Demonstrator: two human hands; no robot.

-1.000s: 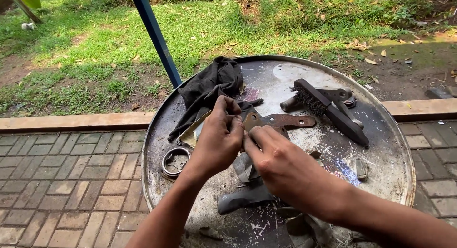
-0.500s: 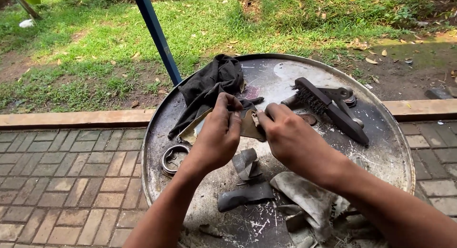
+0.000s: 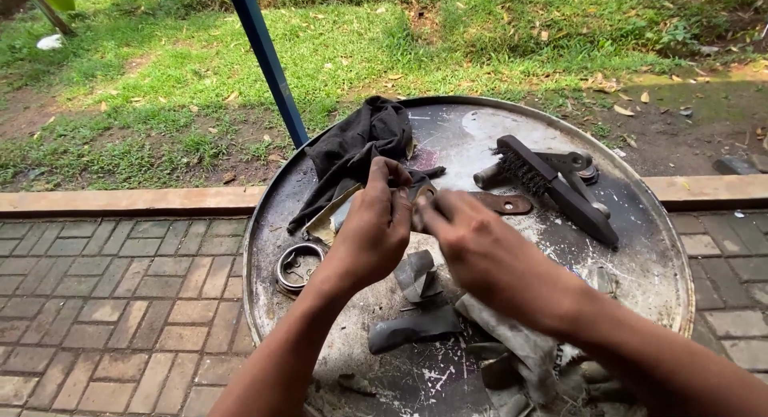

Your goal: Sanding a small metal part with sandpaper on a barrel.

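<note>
Head view looks down on a round, scuffed grey metal drum top (image 3: 648,265) that lies under both hands and spreads out past them on every side. Beyond the left hand, toward the grass, a crumpled black cloth (image 3: 360,145) is heaped on the metal. Beyond the right hand and off to its outer side lies a long black wire brush (image 3: 552,185), resting across a dark metal tool. Below the 2 hands, nearer the person, curl torn strips of grey rubber (image 3: 416,321). Just past the right hand's fingertips sits a flat rusty brown metal piece with holes (image 3: 504,203). To the outer side of the left wrist lies a small silver metal ring (image 3: 296,265).

Between the hands is a small pale flat scrap (image 3: 418,207), raised just above the drum top. The left hand (image 3: 376,225) is curled shut, fingertips pinching 1 edge of it. The right hand (image 3: 472,245) is closed too, thumb and fingers nipping the opposite edge; motion blur hides the exact grip.
</note>
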